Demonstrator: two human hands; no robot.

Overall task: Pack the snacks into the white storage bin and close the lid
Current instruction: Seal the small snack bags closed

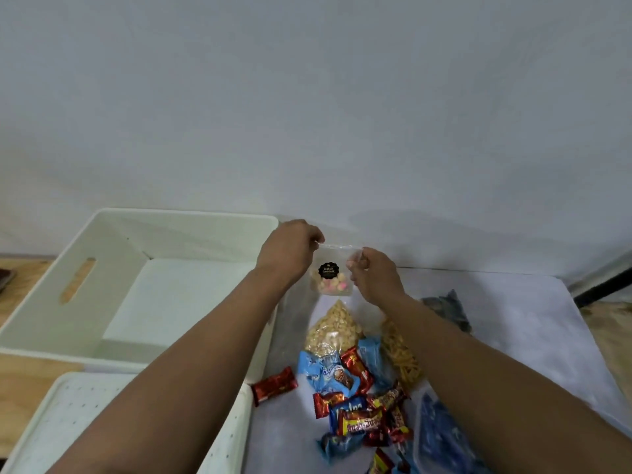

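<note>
snack pouch [331, 278] pinched by both hands beside bin [113, 268].

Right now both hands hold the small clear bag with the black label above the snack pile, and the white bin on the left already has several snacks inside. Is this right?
Not quite. Both hands, left hand and right hand, do hold the small clear bag above the snack pile, but the head view shows the white bin holding no snacks yet.

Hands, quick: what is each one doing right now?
Left hand: closed, pinching the top left corner of the small clear snack bag.
Right hand: closed, pinching the same bag's top right corner.
</note>
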